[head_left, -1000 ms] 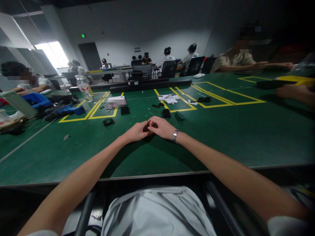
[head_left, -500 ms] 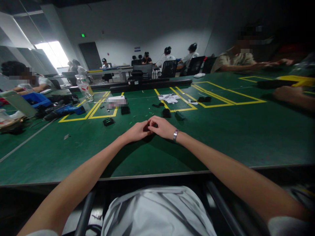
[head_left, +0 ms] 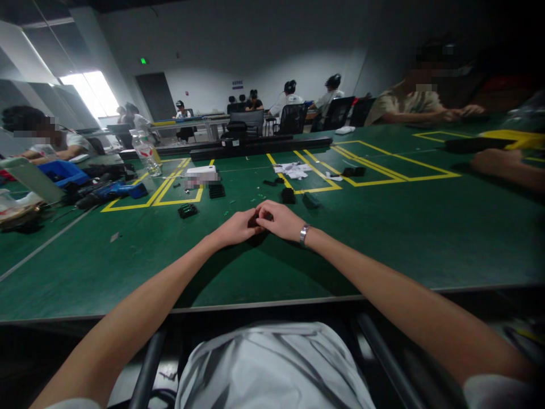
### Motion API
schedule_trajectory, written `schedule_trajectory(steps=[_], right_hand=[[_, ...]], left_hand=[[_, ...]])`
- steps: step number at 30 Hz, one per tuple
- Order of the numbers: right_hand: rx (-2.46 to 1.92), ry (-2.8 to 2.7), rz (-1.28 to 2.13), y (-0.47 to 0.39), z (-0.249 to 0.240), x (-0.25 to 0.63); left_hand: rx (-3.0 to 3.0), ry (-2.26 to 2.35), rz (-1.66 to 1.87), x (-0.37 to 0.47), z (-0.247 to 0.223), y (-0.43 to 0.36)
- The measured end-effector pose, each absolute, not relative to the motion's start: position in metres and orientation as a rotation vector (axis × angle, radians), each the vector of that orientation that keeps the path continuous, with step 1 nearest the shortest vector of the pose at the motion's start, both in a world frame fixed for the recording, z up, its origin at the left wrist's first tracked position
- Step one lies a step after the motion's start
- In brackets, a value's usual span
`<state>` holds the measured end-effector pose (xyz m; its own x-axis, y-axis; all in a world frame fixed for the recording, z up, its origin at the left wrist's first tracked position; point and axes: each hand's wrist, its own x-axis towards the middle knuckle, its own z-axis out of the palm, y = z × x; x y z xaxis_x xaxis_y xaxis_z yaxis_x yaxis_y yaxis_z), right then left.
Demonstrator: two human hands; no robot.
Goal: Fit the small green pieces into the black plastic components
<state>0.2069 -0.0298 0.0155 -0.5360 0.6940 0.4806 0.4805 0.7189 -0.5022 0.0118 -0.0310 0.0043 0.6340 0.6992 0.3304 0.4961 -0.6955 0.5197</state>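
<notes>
My left hand and my right hand meet over the green table, fingertips together. Both are closed around something small and dark, mostly hidden by the fingers, so its kind does not show. A metal-banded watch or bracelet is on my right wrist. Just beyond the hands lie a black ribbed block and a dark, clear-looking bag or piece. Tiny green bits are scattered there. To the left sit a black piece with green in it and another black stack.
Yellow tape marks boxes on the table. White crumpled papers, a white box and a plastic bottle stand farther back. A blue power tool and blue bin are left. A co-worker's arm reaches in at right.
My hands stay in almost the same place, fingers still together. At the far right, a co-worker's hands have drawn a little to the left.
</notes>
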Motion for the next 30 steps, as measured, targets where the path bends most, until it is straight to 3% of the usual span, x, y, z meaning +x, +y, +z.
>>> schedule_trajectory(steps=[30], right_hand=[[-0.873, -2.235, 0.446, -0.0330, 0.0181, 0.2068]], left_hand=[[2.485, 0.944, 0.715, 0.0112, 0.0072, -0.0324]])
